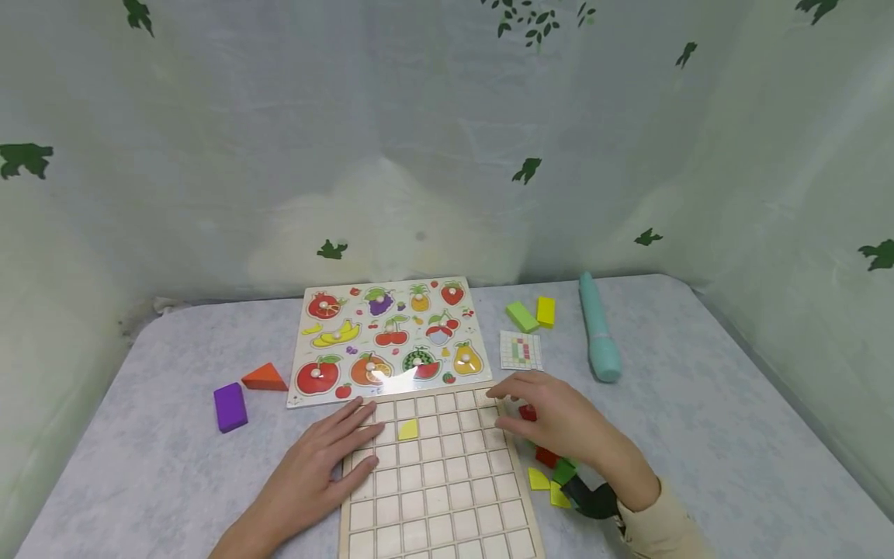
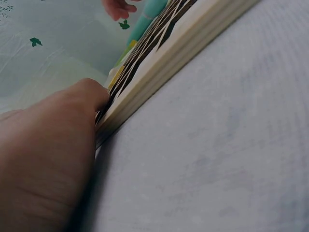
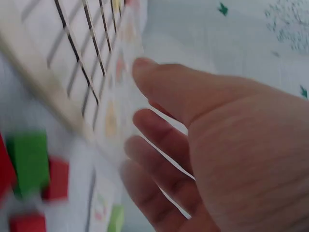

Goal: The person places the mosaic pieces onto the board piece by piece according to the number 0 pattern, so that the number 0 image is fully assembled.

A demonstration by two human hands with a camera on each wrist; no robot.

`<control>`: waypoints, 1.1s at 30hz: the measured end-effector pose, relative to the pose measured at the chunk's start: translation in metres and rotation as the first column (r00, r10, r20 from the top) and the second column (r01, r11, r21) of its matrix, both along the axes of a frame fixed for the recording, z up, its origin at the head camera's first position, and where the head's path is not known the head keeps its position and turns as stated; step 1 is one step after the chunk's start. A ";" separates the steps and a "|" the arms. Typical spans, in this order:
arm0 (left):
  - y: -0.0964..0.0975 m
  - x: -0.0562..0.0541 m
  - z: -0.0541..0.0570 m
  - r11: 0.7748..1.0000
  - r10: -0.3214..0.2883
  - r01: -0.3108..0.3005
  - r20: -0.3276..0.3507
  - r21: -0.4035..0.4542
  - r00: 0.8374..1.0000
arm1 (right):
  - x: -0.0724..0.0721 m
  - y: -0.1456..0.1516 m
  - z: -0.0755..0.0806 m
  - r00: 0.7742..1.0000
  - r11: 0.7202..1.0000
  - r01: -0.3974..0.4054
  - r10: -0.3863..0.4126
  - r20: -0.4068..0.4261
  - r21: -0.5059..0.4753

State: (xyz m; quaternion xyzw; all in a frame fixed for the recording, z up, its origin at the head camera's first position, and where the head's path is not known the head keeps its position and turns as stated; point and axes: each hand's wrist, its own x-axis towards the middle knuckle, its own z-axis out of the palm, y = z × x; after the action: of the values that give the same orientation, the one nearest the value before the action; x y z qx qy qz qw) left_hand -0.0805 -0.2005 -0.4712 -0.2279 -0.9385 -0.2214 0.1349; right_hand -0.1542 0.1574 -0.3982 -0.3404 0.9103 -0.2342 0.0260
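Observation:
A wooden grid board (image 1: pixel 436 473) lies at the front middle, its many square cells mostly bare. One yellow piece (image 1: pixel 408 429) sits in a cell near its upper left. My left hand (image 1: pixel 321 466) rests along the board's left border, fingers spread and fingertips over the first cells. Over the upper right corner hovers my right hand (image 1: pixel 548 411), fingers loosely bent. In the right wrist view nothing shows between its thumb and fingers (image 3: pixel 159 133). Beside the board's right edge, partly under the right hand, are red blocks (image 1: pixel 547 456), a green block (image 3: pixel 30 162) and yellow pieces (image 1: pixel 538 479).
A fruit puzzle board (image 1: pixel 387 341) lies behind the grid board. To its right are a small pattern card (image 1: pixel 520 351), a light green block (image 1: pixel 522 317), a yellow block (image 1: pixel 545 312) and a teal bat-shaped object (image 1: pixel 599 330). At left are purple (image 1: pixel 230 407) and orange (image 1: pixel 265 378) blocks.

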 end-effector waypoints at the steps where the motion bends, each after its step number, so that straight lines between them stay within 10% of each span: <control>1: 0.000 0.000 0.000 1.000 -0.002 0.002 -0.005 -0.001 1.000 | -0.002 0.004 0.001 1.000 1.000 0.006 -0.006 0.021 -0.002; 17: 0.001 0.000 0.000 1.000 -0.007 0.007 -0.015 0.010 1.000 | -0.027 0.043 -0.012 0.970 0.999 -0.014 0.002 0.243 0.046; 33: 0.000 0.001 -0.001 1.000 -0.003 0.003 -0.004 0.012 1.000 | -0.019 0.016 -0.020 0.996 0.999 -0.022 0.025 0.082 -0.028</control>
State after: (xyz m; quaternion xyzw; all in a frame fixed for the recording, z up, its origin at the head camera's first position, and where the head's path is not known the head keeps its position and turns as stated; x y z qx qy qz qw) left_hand -0.0800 -0.2001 -0.4724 -0.2290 -0.9365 -0.2269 0.1379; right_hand -0.1736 0.1735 -0.4183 -0.3415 0.9011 -0.2598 0.0617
